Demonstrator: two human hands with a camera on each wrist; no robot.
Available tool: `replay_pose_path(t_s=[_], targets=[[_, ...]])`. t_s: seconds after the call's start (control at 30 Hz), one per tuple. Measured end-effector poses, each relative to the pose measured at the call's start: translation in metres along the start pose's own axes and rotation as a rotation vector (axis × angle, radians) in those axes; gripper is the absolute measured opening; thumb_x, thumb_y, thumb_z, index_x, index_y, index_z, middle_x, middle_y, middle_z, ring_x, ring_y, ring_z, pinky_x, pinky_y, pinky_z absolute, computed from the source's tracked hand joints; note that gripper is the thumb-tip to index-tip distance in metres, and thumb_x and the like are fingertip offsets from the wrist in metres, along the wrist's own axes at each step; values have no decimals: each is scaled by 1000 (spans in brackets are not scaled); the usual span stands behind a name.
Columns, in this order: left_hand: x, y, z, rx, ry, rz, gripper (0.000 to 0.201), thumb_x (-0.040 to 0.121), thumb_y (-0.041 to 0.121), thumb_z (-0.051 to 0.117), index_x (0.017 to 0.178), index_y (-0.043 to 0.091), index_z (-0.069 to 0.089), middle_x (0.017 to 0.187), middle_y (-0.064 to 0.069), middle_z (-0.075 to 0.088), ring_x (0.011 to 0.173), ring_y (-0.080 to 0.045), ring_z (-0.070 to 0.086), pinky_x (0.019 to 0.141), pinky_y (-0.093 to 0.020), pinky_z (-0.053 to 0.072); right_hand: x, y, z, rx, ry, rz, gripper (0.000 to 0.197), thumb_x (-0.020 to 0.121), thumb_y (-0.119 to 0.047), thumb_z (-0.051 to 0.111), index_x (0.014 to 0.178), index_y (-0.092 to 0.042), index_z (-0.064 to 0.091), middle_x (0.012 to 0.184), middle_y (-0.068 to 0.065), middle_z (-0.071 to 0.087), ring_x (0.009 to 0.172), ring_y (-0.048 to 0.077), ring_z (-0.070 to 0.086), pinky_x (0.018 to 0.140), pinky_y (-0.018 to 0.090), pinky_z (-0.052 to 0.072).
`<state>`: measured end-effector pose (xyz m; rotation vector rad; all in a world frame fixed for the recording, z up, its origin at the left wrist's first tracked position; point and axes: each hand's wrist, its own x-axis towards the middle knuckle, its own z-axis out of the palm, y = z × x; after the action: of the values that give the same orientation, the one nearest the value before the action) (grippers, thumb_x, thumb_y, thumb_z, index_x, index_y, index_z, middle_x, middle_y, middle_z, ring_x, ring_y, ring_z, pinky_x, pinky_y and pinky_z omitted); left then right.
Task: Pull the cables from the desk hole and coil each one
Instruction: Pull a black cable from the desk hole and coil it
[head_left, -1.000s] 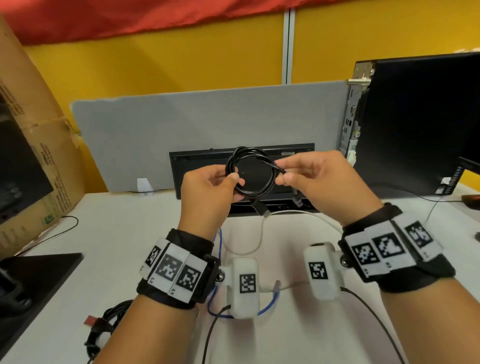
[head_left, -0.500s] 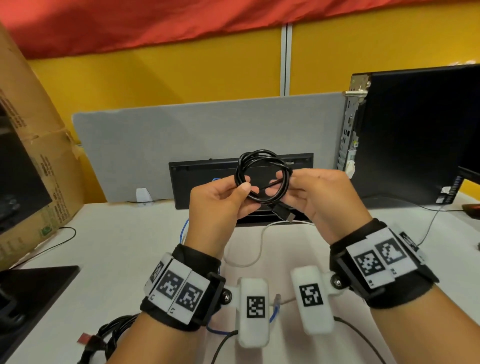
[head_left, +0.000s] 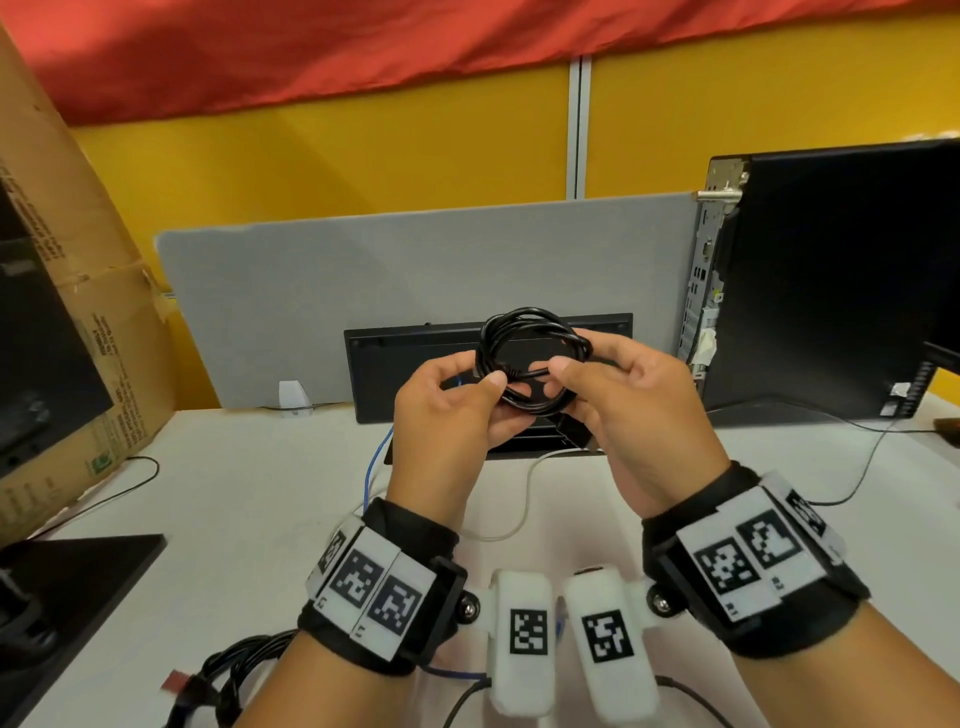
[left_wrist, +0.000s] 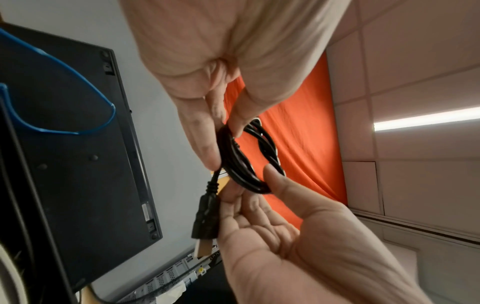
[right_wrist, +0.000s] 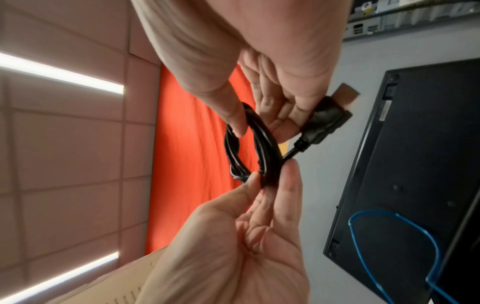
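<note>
Both hands hold a small black coil (head_left: 532, 361) in the air above the white surface (head_left: 218, 499), in front of an upturned keyboard (head_left: 415, 343). The left hand (head_left: 447, 415) pinches the coil's near side; the right hand (head_left: 634, 410) pinches the opposite side, with the plug (left_wrist: 205, 218) trailing under its fingers. To finish well, keep the left pinch firm so the loops stay stacked, and tuck the plug end through the ring. A blue cable (head_left: 376, 462) still lies uncoiled.

Office cubicle, grey desk divider (head_left: 426, 270), computer tower (head_left: 831, 280), white desk (head_left: 234, 493)
</note>
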<state>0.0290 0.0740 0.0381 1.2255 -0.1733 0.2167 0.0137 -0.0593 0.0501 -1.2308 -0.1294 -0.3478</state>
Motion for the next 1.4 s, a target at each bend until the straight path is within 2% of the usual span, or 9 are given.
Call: replay_pose_path(t_s=[0.17,0.27,0.4,0.6,0.67,0.77,0.93,1.1,1.4], targets=[[2,1,1,-15,17,0,20,96,3,52,115,-2,58,90,-20,74,82,-31,74,68,-37,61,-2,-1,3,136,-16,71,35,90,3,59,125,-2,55,91,17,74,81,27,72,83,41,57],[1,0,1,6,12,4,18,96,0,50,110,-2,60,87,-20,74,79,-31,74,65,-35,61,-2,-1,3,217,-58,106,34,92,4,55,126,2,53,84,17,72,75,26,70,78,36,58],[1,1,-1,25,-37,-38,17,97,-2,48,104,-3,63,87,-21,74,80,-31,74,64,-34,61,1,0,-2,205,-140,146,31,94,3,51,124,6,52,79,14,68,75,24,65,87,43,54],[1,8,-8,43,-140,-88,18,98,-1,47,110,-3,61,84,-19,72,70,-24,73,58,-26,58,3,-6,-6,265,-267,191,18,98,1,39,98,2,57,61,4,51,63,15,50,65,25,53],[0,9,-10,60,-144,-100,19,98,0,48,111,-3,61,82,-17,72,64,-17,71,54,-19,54,4,-5,-8,191,-319,176,17,98,1,41,106,2,56,63,4,52,63,14,51,68,27,52],[2,10,-14,99,-141,-79,19,97,4,52,110,-2,64,88,-17,74,76,-22,74,63,-21,56,5,-3,-11,-85,-368,132,25,90,-1,59,114,-5,58,69,1,65,72,16,66,76,31,50],[0,11,-10,104,-99,-73,13,96,9,57,100,2,66,84,-14,74,77,-26,74,63,-24,57,8,4,-10,-386,-250,25,39,79,-3,74,110,-20,58,81,0,71,79,16,71,72,28,55],[-1,9,-7,114,-94,-61,14,95,9,59,103,0,65,81,-14,73,72,-25,74,61,-27,58,8,-2,-17,-448,-356,209,44,87,-11,68,123,-22,46,97,14,72,73,25,73,59,34,56],[-5,11,-2,192,-128,-34,14,95,12,58,101,4,68,87,-13,74,77,-23,74,67,-29,60,9,-6,-20,-560,-399,113,46,91,-3,60,128,-20,39,100,15,66,62,23,70,52,26,54]])
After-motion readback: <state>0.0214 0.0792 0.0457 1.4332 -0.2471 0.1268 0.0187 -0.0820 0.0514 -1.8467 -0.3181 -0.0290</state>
